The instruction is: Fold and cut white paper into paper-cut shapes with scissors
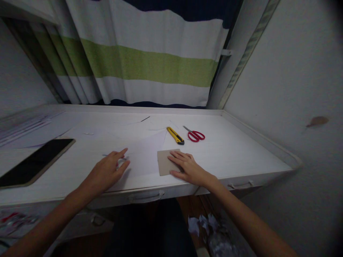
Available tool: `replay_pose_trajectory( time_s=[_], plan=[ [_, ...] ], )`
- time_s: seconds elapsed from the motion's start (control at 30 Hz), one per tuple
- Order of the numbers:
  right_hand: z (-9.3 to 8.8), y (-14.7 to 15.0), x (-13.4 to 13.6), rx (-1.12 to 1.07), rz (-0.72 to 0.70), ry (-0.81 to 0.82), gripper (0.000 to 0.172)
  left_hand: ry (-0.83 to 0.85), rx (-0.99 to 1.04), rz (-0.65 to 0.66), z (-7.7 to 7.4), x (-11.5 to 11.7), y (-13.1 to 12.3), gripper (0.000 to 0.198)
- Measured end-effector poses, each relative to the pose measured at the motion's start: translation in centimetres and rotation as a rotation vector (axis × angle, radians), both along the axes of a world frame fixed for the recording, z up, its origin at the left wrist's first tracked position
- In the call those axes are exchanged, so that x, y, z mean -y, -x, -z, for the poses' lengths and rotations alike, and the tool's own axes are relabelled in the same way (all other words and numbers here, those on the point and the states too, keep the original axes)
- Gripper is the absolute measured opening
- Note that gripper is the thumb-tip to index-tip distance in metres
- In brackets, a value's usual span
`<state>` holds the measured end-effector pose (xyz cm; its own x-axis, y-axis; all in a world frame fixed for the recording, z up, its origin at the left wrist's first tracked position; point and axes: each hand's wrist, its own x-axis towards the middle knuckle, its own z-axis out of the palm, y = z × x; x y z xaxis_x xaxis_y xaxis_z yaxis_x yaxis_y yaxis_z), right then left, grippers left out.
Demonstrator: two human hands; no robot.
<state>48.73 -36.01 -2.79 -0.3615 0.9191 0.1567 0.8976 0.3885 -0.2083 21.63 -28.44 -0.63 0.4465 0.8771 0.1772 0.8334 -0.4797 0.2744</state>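
Observation:
My right hand [186,166] lies with its fingers spread over a small square of greyish-brown cardboard [164,162], which rests near the front edge of the white desk. To its left, my left hand [111,168] hovers at or just above the desk, thumb and forefinger apart. A thin greyish object [105,155] shows behind that hand; most of it is hidden, and I cannot tell its kind. Between my hands lies a sheet of white paper [146,157]. Beyond the cardboard are a yellow box cutter [175,135] and red-handled scissors [195,136].
A dark-screened tablet [34,162] lies at the left, in front of stacked papers [29,130]. A thin black stick [145,119] is near the back rim. Walls flank the desk, and a striped curtain [150,64] hangs behind. Crumpled paper [203,225] lies below at the right.

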Motion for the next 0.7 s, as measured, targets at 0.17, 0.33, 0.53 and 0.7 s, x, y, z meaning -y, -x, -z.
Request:
replay_pose_trajectory(
  time_s=[0.17,0.33,0.53,0.7],
  plan=[
    [0.2,0.0,0.0,-0.003,-0.004,0.004,0.056,0.167,-0.012,0.085,-0.1,-1.1,1.0,0.059],
    [0.2,0.0,-0.1,0.002,0.004,0.006,0.056,0.008,-0.128,0.13,0.3,-3.9,0.0,0.046],
    [0.2,0.0,-0.1,-0.006,-0.003,-0.011,0.055,0.099,-0.17,0.103,0.0,-5.6,-1.4,0.028],
    [0.2,0.0,0.0,-0.017,-0.007,-0.033,0.055,0.234,-0.161,0.183,-1.2,-6.5,-1.5,0.02]
  ],
)
